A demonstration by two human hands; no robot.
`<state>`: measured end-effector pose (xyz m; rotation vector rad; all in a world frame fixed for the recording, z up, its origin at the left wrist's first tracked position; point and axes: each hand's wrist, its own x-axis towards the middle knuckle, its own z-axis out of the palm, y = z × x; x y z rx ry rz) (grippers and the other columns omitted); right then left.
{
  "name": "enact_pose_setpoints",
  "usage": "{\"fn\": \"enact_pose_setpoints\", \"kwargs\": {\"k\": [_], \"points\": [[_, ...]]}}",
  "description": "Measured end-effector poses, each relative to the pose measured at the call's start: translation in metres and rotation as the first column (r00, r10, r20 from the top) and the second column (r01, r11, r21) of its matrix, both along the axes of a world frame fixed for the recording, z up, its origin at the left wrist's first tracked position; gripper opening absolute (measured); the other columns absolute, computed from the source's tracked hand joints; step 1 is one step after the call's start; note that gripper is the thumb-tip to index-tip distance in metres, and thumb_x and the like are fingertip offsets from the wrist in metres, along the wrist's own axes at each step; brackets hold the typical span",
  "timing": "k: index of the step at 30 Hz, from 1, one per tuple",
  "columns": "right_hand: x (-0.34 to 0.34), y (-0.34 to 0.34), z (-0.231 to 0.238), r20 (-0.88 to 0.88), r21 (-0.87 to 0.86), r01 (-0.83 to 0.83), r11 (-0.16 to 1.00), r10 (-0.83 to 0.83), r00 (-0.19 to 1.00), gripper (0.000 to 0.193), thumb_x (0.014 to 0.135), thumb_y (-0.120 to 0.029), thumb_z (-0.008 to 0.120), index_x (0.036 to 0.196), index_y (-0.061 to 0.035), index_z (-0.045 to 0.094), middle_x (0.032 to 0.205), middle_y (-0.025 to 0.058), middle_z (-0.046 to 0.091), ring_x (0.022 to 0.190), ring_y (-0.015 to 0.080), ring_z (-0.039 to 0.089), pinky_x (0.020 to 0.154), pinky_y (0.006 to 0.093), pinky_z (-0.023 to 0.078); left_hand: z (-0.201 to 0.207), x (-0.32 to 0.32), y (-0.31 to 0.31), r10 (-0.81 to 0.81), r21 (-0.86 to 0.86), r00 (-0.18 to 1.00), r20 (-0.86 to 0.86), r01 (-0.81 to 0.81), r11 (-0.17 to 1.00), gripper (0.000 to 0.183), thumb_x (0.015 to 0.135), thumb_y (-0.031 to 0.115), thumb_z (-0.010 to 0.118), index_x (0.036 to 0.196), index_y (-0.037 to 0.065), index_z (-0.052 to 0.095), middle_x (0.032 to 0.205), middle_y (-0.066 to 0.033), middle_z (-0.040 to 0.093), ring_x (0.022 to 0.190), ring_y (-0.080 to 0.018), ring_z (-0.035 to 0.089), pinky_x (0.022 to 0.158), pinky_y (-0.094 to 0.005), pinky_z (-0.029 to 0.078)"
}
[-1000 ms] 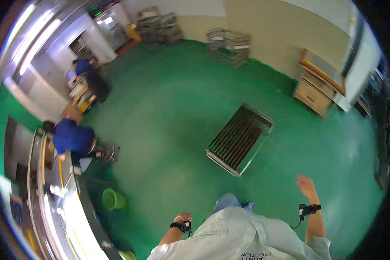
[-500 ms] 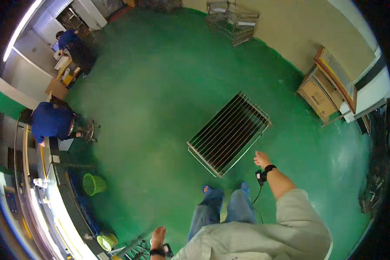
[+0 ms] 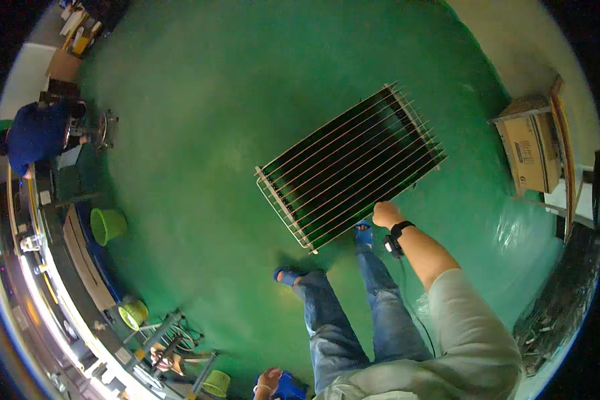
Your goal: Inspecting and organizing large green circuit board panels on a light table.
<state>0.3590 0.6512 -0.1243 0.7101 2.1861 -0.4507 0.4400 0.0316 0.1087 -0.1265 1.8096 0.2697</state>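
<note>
A metal rack (image 3: 347, 167) with a rectangular frame and several thin parallel bars stands on the floor before me. My right hand (image 3: 387, 215) is at its near right edge, fingers curled, with nothing visible in it. It overlaps the edge from above, and I cannot tell whether it touches. A black wrist strap with a small device (image 3: 393, 245) is on that arm. Down at the lower edge, my left hand (image 3: 268, 381) hangs beside a blue object (image 3: 288, 387); its fingers are loosely bent and partly blurred, with nothing seen in them.
A person in blue (image 3: 39, 139) sits at a long lit workbench (image 3: 67, 293) on the left. Green bins (image 3: 108, 227) and a wheeled metal frame (image 3: 173, 333) stand beside it. Cardboard boxes (image 3: 530, 153) and a framed panel (image 3: 563, 153) lean by the right wall.
I have stepped closer to the rack, which looks larger now. My right hand has come from beside the rack to its edge, fingers more curled. My right foot is forward.
</note>
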Motion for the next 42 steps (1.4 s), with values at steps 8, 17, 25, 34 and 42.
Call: {"fn": "enact_pose_setpoints", "kwargs": {"k": [8, 17, 25, 34, 42], "points": [[-0.006, 0.051, -0.008, -0.132, -0.562, 0.330, 0.758, -0.476, 0.870, 0.019, 0.072, -0.021, 0.053, 0.069, -0.0035, 0.059, 0.063, 0.0089, 0.061, 0.058, 0.0188, 0.060, 0.056, 0.0285, 0.046, -0.043, -0.039, 0.176, 0.376, 0.204, 0.919, -0.117, -0.348, 0.915, 0.029, 0.079, 0.032, 0.052, 0.098, 0.012, 0.058, 0.089, -0.0164, 0.060, 0.085, -0.0292, 0.058, 0.073, -0.0356, 0.046], [-0.010, 0.054, -0.004, -0.163, -0.609, 0.244, 0.755, -0.420, 0.893, 0.027, 0.079, -0.020, 0.048, 0.096, -0.0016, 0.059, 0.073, 0.0096, 0.064, 0.070, 0.0166, 0.061, 0.065, 0.0272, 0.046, -0.190, -0.073, 0.090, -0.269, -0.024, 0.957, -0.111, 0.268, 0.963, 0.029, 0.078, 0.032, 0.044, 0.095, 0.014, 0.058, 0.091, -0.0169, 0.059, 0.086, -0.0327, 0.056, 0.073, -0.0363, 0.046], [-0.006, 0.057, -0.008, -0.163, -0.472, 0.255, 0.844, -0.368, 0.915, 0.029, 0.077, -0.017, 0.048, 0.097, 0.0013, 0.057, 0.076, 0.0122, 0.064, 0.072, 0.0188, 0.062, 0.068, 0.0271, 0.045, -0.198, -0.193, 0.170, 0.069, 0.074, 0.947, -0.313, -0.048, 0.996, 0.034, 0.081, 0.034, 0.041, 0.097, 0.008, 0.056, 0.096, -0.0179, 0.057, 0.089, -0.0332, 0.054, 0.075, -0.0383, 0.044], [0.054, 0.066, 0.016, -0.394, -0.591, 0.612, 0.525, -0.850, 0.349, 0.034, 0.074, -0.016, 0.056, 0.105, -0.0045, 0.047, 0.086, 0.0034, 0.050, 0.083, 0.0143, 0.050, 0.073, 0.0260, 0.041, -0.300, -0.207, 0.236, 0.486, 0.253, 0.854, -0.184, -0.437, 0.863, 0.059, 0.079, 0.048, 0.042, 0.118, 0.005, 0.043, 0.116, -0.0160, 0.048, 0.109, -0.0259, 0.045, 0.091, -0.0338, 0.035], [0.178, 0.112, -0.070, 0.119, -0.395, 0.918, 0.030, -0.989, 0.083, 0.037, 0.078, -0.020, 0.050, 0.113, -0.0130, 0.040, 0.105, 0.0073, 0.048, 0.099, 0.0267, 0.048, 0.083, 0.0419, 0.040, -0.342, -0.211, 0.319, 0.797, 0.202, 0.590, 0.130, -0.802, 0.562, 0.063, 0.081, 0.056, 0.034, 0.110, 0.001, 0.046, 0.101, -0.0145, 0.055, 0.093, -0.0220, 0.053, 0.080, -0.0327, 0.040]]}}
